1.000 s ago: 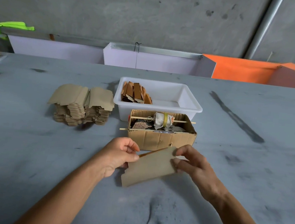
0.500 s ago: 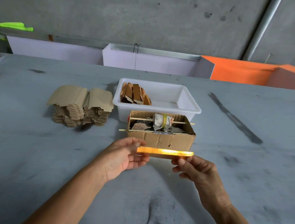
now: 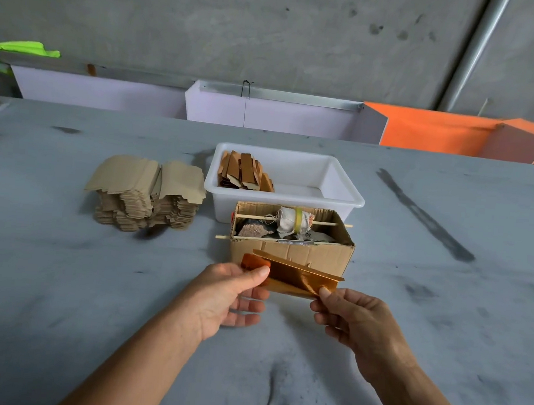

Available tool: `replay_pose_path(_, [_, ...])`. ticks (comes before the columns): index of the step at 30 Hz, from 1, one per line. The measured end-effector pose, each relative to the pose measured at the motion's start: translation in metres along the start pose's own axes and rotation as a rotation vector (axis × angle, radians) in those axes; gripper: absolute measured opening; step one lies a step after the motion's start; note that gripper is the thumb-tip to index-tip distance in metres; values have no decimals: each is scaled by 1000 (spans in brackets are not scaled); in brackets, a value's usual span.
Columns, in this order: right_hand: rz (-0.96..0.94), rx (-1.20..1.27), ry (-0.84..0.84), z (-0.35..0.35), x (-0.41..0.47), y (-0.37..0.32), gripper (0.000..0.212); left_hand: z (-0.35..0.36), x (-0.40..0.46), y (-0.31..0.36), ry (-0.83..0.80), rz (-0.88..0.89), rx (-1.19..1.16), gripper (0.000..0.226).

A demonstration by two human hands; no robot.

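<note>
A flat cardboard blank with a shiny gold-orange inner face is held above the table, partly folded along its length. My left hand pinches its left end with the thumb on top. At the lower right corner, my right hand pinches it between thumb and fingers. Just behind it stands an open brown cardboard box holding a cloth bundle and thin sticks.
A white plastic tub behind the box holds several folded pieces at its left end. A stack of flat brown blanks lies to the left. Purple and orange panels line the far edge of the grey table.
The blank was turned from its plain brown side, through edge-on, to show the gold face, and is now partly folded. Both hands rose slightly toward the box.
</note>
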State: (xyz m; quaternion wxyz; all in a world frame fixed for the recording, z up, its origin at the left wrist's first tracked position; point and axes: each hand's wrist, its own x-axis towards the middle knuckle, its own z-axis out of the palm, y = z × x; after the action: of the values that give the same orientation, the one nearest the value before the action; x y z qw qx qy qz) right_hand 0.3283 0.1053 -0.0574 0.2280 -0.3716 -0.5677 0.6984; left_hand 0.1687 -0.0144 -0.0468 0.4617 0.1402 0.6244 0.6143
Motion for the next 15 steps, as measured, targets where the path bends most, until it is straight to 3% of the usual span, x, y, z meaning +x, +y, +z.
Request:
replay_pose_path(8, [9,51,13,5,-4,-7,8,3,-1,-2,59,-18,-174,17])
replay_pose_path(15, [17,8,61,9,-3,-13,13,4,-5,-4,13,30,-119,9])
